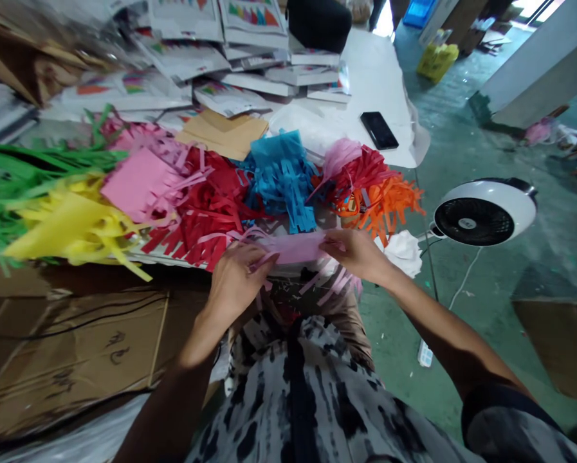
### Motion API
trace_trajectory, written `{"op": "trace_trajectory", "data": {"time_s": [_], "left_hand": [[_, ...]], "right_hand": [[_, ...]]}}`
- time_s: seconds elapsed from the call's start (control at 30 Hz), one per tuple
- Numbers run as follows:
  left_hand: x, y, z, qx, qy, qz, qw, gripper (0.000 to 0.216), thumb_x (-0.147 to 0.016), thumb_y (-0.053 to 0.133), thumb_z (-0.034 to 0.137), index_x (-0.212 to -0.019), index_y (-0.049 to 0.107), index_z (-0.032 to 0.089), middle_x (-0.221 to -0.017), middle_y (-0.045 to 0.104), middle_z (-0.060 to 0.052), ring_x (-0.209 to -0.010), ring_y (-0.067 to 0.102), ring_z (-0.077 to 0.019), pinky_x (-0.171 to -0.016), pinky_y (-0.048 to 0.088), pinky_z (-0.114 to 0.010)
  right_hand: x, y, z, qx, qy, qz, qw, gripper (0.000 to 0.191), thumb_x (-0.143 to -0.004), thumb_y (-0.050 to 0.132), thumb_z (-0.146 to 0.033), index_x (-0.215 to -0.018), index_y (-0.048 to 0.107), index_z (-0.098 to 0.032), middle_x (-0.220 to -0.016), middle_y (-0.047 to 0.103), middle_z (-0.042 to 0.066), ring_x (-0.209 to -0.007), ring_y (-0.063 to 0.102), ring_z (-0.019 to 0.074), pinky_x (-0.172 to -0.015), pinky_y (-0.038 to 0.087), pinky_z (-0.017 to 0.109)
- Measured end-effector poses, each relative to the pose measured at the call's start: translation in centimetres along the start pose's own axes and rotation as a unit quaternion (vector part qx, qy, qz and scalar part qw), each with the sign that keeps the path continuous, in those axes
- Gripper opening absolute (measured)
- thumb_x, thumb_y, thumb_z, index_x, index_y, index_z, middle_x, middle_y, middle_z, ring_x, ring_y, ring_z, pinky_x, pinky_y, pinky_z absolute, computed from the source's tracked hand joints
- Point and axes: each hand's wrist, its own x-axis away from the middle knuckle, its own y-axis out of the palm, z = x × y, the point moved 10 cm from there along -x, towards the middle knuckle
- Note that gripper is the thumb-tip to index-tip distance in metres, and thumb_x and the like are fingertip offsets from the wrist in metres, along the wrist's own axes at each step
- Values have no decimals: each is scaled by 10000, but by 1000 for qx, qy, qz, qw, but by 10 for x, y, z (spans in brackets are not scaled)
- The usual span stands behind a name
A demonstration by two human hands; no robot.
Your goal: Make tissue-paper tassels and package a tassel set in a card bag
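Note:
A pale pink fringed tissue-paper piece [298, 248] lies at the near edge of the table, its cut strips hanging down over my lap. My left hand [237, 280] pinches its left end with curled fingers. Its right end is gripped by my right hand [360, 254]. Just behind them lie heaps of fringed paper: red [206, 212], blue [283, 177], orange [389, 202], pink [138, 180], yellow [71, 225] and green [22, 173].
A black phone [379, 130] lies on the white table cover at the back right. Stacks of printed packets [249, 58] fill the far table. A white fan [484, 215] stands on the floor to the right. Flattened cardboard [71, 354] leans at the left.

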Motion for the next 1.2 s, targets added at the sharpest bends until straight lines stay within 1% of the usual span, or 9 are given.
{"op": "trace_trajectory", "data": {"time_s": [0.17,0.27,0.43,0.63,0.8,0.93,1.03,1.13,1.2], "left_hand": [[-8,2,-15,-99,-94,20,990,323,-995,565,458,-906,758,216,-880,731,-67,-852,657,-242,-693,416,-324],[-13,5,-17,-156,-115,10,981,308,-998,558,465,-938,754,234,-845,702,-61,-787,639,-232,-620,349,-309],[-15,3,-8,-186,-79,29,979,304,-1000,544,457,-901,729,236,-779,660,-57,-723,604,-222,-602,315,-307],[-10,1,-2,-182,-36,64,981,245,-991,569,407,-876,694,230,-804,669,-54,-736,612,-217,-611,350,-305],[-10,2,0,-198,-41,58,978,246,-991,572,388,-846,681,221,-788,664,-61,-752,617,-235,-604,355,-323],[-12,-5,14,-225,-7,71,972,207,-970,613,335,-1067,726,192,-947,735,-112,-916,649,-306,-737,465,-398],[-12,-7,37,-229,57,96,967,398,-977,595,257,-1363,651,181,-1246,725,-162,-1177,631,-370,-924,492,-507],[-6,22,66,-180,178,28,967,490,-1017,548,263,-1507,547,243,-1484,630,-113,-1422,528,-332,-1198,355,-577],[3,45,74,-158,218,-30,963,539,-1024,565,366,-1538,515,210,-1557,565,-119,-1484,477,-321,-1269,290,-564]], "right_hand": [[-2,4,7,40,68,33,996,168,-977,611,-326,-930,725,-211,-858,758,45,-772,673,178,-623,313,281],[-3,5,9,77,86,36,993,196,-992,584,-338,-917,715,-213,-819,746,47,-741,658,177,-597,271,287],[-11,5,7,129,90,18,987,213,-985,588,-373,-881,690,-218,-757,712,42,-686,614,176,-573,195,311],[-23,6,13,116,80,-11,990,300,-971,608,-447,-791,680,-217,-670,623,19,-610,535,143,-556,209,309],[-26,5,13,117,80,-7,990,362,-995,550,-469,-773,669,-209,-657,606,29,-591,521,143,-553,201,315],[-24,5,10,150,92,3,984,324,-990,529,-418,-803,690,-209,-719,676,62,-655,590,176,-566,192,322],[-23,8,9,171,104,5,980,322,-983,531,-428,-831,717,-213,-759,714,81,-688,619,200,-575,223,320],[-24,12,9,185,103,9,977,321,-996,502,-415,-886,732,-221,-802,741,90,-701,634,206,-588,265,317],[-23,10,10,196,101,16,975,305,-1003,487,-399,-943,730,-225,-813,745,83,-707,636,208,-603,293,317]]}}
